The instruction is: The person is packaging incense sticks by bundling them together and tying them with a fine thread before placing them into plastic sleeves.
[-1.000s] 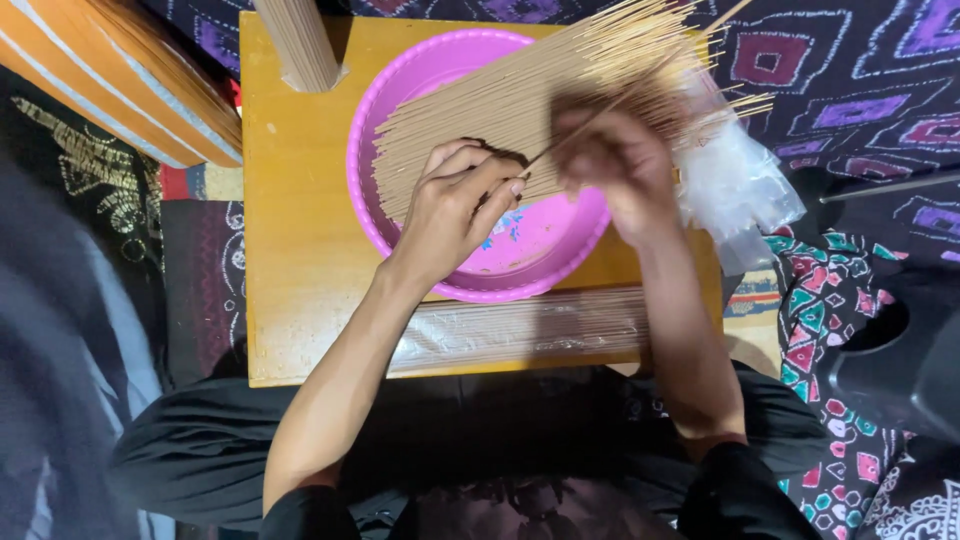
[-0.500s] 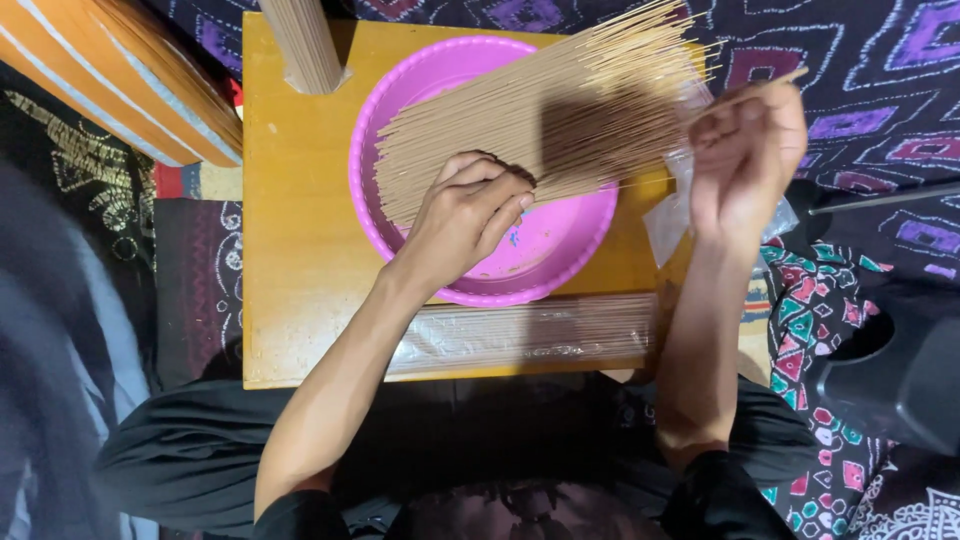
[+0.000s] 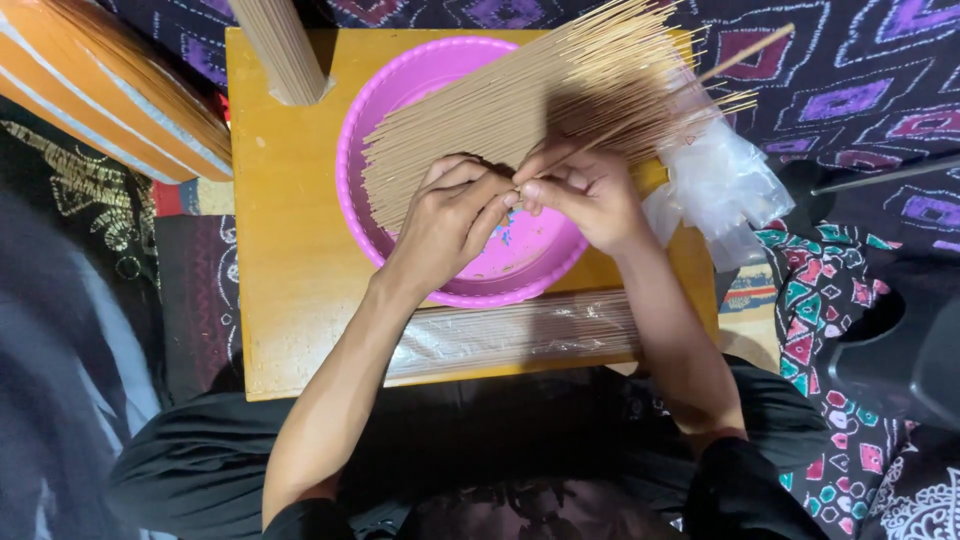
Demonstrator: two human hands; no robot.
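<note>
Seen from the head camera, a seated person's left hand and right hand meet fingertip to fingertip over a round pink plastic basin on a low yellow wooden table, both pinching one thin tan wooden stick that slants up to the right. A loose sheaf of matching thin sticks lies across the basin's far rim, touching crumpled clear plastic wrap at right, while a clear-wrapped bundle of sticks rests along the table's near edge.

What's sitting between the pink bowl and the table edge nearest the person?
In the head view, a clear plastic packet of thin sticks lies lengthwise on the yellow table, between the pink bowl and the near edge, below the left hand and right hand.
</note>
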